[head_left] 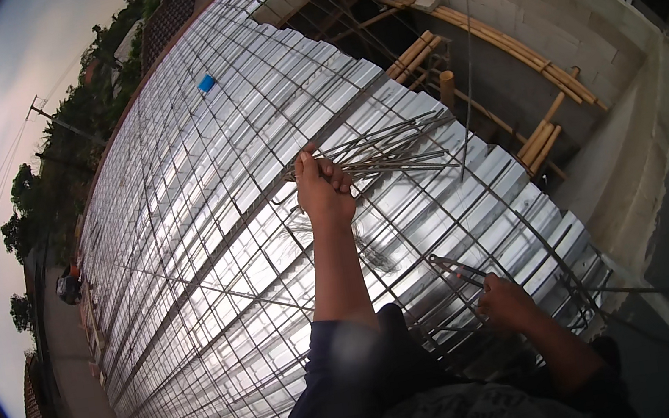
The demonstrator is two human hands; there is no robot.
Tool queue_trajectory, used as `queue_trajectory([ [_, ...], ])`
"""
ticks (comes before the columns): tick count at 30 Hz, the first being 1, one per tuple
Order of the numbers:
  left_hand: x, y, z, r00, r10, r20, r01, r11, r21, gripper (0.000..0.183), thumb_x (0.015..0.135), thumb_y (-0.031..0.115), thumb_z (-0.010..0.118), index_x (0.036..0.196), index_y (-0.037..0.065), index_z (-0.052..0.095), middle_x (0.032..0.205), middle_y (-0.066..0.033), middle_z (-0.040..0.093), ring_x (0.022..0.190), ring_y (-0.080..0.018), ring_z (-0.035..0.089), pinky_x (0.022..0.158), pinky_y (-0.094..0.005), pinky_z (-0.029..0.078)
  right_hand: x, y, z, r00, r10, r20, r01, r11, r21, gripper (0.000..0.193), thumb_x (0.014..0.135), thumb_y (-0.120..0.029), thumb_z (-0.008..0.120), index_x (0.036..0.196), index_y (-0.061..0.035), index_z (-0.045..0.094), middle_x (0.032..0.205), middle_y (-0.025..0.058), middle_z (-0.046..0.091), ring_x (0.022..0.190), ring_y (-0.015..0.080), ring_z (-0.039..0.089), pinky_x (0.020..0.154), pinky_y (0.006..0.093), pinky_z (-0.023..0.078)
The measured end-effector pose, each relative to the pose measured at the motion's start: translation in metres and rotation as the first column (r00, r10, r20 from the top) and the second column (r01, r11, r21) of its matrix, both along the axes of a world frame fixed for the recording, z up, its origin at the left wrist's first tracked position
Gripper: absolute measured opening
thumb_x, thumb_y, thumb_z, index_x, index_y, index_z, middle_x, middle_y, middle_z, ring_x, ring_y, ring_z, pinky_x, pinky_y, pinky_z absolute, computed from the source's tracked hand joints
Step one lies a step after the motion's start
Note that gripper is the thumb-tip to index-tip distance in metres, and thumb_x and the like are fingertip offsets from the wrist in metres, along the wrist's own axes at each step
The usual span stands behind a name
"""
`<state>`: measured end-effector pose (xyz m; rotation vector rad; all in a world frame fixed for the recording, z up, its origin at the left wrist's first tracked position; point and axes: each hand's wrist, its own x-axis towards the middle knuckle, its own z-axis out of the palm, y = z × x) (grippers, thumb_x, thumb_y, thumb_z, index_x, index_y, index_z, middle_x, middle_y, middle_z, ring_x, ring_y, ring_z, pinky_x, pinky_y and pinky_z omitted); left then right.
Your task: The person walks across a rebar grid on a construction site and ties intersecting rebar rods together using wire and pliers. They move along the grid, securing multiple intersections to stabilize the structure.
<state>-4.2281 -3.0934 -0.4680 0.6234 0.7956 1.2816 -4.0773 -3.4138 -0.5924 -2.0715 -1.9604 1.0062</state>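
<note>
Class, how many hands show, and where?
2. The left hand, near the centre, grips a bundle of thin rods; the right hand, lower right, holds a plier-like tool.

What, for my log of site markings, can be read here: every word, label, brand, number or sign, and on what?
Nothing can be read.
Grey garment at the lower edge: lettering-like marks, too dim and blurred to read.
Pliers-like tool in the right hand: no writing can be made out.
Blue object on the metal decking: too small to tell.
</note>
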Motion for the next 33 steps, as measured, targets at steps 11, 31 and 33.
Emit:
queue_trajectory([
  [11, 0.061, -0.052, 0.013, 0.833, -0.553, 0.015, 0.553, 0.833, -0.002, 0.018, 0.097, 0.022, 0.045, 0.106, 0.007, 0.051, 0.065, 0.0027, 0.041, 0.048, -0.0065, 0.032, 0.042, -0.0222, 0.026, 0.084, 0.018, 0.064, 0.829, -0.558, -0.044, 0.556, 0.830, -0.049, 0.051, 0.081, -0.023, 0.067, 0.125, -0.0016, 0.052, 0.088, 0.0159, 0.067, 0.077, 0.0269, 0.065, 0.070, 0.0366, 0.051],
  [31, 0.111, -0.170, -0.006, 0.216, -0.936, -0.279, 0.930, 0.283, -0.232, 0.028, 0.096, 0.028, 0.048, 0.105, 0.004, 0.059, 0.061, 0.0060, 0.039, 0.052, -0.0035, 0.032, 0.048, -0.0199, 0.024, 0.074, 0.027, 0.118, 0.217, -0.442, -0.871, 0.892, 0.453, -0.008, 0.035, 0.095, -0.016, 0.052, 0.125, 0.0007, 0.052, 0.098, 0.0079, 0.066, 0.088, 0.0094, 0.060, 0.072, 0.0233, 0.048],
  [33, 0.111, -0.169, -0.004, 0.198, -0.943, -0.268, 0.934, 0.264, -0.239, 0.024, 0.097, 0.026, 0.048, 0.105, 0.006, 0.059, 0.060, 0.0060, 0.039, 0.053, -0.0037, 0.032, 0.049, -0.0199, 0.025, 0.077, 0.025, 0.120, 0.248, -0.450, -0.858, 0.875, 0.484, 0.000, 0.034, 0.095, -0.017, 0.053, 0.124, -0.0002, 0.054, 0.099, 0.0079, 0.066, 0.088, 0.0103, 0.060, 0.072, 0.0238, 0.048],
])
